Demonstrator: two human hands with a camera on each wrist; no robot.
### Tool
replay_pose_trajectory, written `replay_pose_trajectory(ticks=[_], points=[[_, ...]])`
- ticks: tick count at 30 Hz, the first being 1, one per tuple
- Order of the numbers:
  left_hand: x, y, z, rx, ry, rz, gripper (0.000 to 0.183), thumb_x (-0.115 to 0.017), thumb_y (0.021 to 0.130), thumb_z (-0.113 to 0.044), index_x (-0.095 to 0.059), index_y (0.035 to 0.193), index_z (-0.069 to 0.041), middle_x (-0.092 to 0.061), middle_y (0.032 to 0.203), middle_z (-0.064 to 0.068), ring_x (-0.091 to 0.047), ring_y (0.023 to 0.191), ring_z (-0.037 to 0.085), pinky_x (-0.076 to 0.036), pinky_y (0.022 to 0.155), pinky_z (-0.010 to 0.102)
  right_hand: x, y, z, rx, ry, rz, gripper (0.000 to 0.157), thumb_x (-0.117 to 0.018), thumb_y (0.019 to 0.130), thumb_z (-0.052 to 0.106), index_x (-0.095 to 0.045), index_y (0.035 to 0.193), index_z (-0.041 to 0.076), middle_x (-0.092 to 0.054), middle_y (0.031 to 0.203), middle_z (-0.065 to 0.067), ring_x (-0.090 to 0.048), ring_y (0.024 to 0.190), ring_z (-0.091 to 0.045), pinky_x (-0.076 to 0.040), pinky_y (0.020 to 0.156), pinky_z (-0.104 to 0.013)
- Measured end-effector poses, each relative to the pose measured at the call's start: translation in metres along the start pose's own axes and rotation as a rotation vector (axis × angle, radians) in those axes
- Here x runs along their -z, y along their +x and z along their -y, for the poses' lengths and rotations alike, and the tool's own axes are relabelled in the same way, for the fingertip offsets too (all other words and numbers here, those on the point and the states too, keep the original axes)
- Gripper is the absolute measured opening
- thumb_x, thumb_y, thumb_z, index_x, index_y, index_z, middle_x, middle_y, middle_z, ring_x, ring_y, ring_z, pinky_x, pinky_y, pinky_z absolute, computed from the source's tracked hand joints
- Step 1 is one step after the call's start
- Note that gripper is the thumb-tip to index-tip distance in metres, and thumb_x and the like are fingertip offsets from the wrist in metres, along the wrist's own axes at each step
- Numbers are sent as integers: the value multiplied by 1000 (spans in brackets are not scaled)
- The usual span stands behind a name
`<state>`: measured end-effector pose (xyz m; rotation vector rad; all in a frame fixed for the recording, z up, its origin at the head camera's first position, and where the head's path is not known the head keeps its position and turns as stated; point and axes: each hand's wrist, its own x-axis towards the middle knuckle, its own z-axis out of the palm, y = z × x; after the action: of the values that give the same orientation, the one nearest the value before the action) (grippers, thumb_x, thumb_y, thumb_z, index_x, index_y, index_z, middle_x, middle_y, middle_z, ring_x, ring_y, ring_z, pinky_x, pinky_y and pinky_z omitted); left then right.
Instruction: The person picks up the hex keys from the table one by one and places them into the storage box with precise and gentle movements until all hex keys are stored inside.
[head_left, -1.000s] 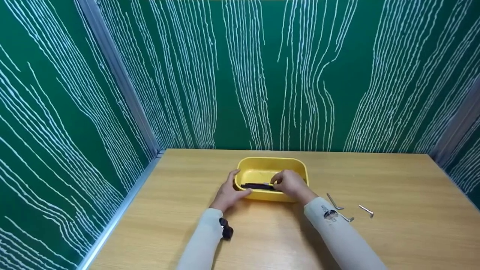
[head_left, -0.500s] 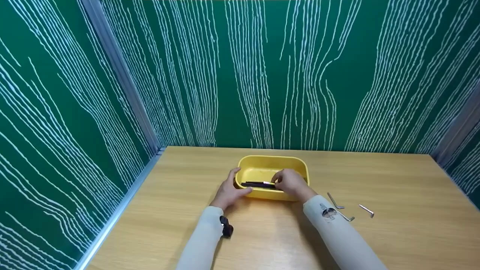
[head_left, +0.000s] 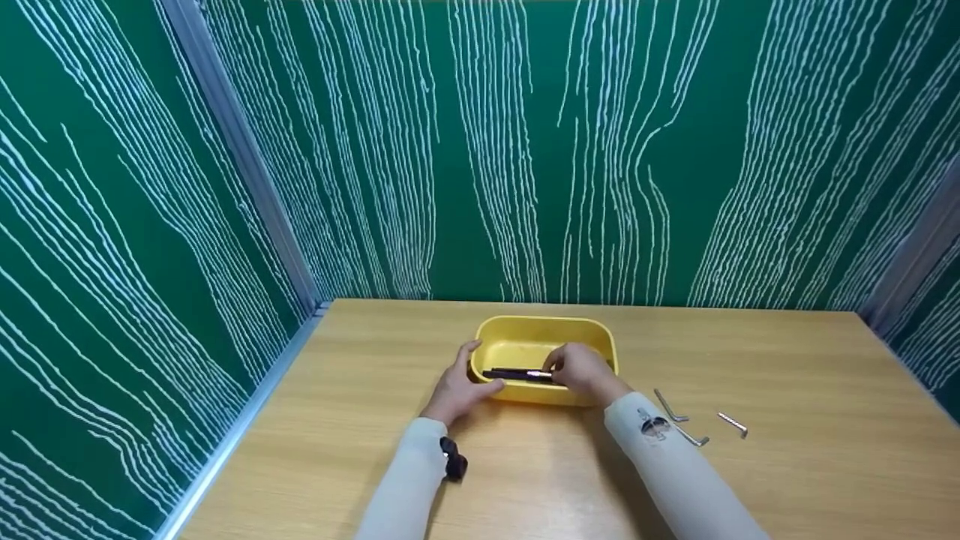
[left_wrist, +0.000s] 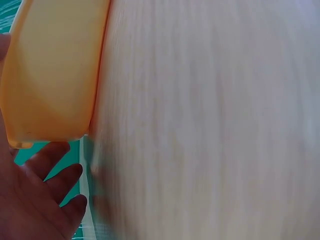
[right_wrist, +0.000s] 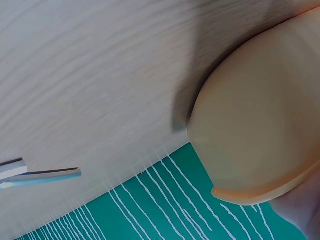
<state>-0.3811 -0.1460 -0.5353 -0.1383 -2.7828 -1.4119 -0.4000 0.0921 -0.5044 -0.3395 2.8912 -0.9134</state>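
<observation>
A yellow plastic bin [head_left: 525, 394] stands on the table. My left hand [head_left: 456, 386] grips its left end, the thumb at the front rim and the other fingers around the outside. In the left wrist view, several fingers lie below the bin's end [left_wrist: 55, 75]. My right hand [head_left: 586, 371] reaches over the front rim into the bin's right half. Its thumb and fingers pinch the right end of a slim dark pen [head_left: 514, 372] with a silvery section. Other dark slim pieces lie beside it along the front wall; their exact kind is unclear. The right fingertips are partly hidden.
On the table [head_left: 300, 442], right of my right forearm, lie two bent metal rods, a farther L-shaped rod [head_left: 670, 406] and a nearer one [head_left: 690, 435], plus a metal screw [head_left: 732, 424]. Green walls with white wavy lines enclose the back and sides.
A silvery section now shows at my right fingertips, where a yellow bit showed before. The left hand and the bin keep their place.
</observation>
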Motion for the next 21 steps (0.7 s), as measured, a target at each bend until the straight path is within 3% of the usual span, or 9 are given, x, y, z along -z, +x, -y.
replay_pose_trajectory(ticks=[6, 15, 21], points=[[-2, 0, 2, 1, 5, -5, 91, -68, 52, -67, -24, 129, -46, -40, 134, 2, -40, 117, 18, -30, 100, 43, -1, 0, 0, -56, 33, 20, 20, -63, 75, 5, -70, 80, 23, -61, 84, 4, -50, 81, -17, -44, 79, -34], [-4, 0, 6, 19, 2, -2, 89, -70, 54, -61, -23, 128, -48, -39, 135, 0, -39, 119, 18, -28, 102, 43, -2, -3, -1, -71, 34, 35, 21, -64, 74, 3, -70, 74, 23, -63, 83, 6, -52, 79, -16, -47, 80, -35], [-4, 0, 7, 17, 26, -10, 94, -66, 48, -70, -23, 128, -48, -40, 134, 2, -39, 119, 19, -28, 101, 43, -3, -4, 0, -114, 62, 48, 21, -64, 74, 2, -70, 73, 21, -62, 86, 3, -51, 82, -18, -45, 83, -37]])
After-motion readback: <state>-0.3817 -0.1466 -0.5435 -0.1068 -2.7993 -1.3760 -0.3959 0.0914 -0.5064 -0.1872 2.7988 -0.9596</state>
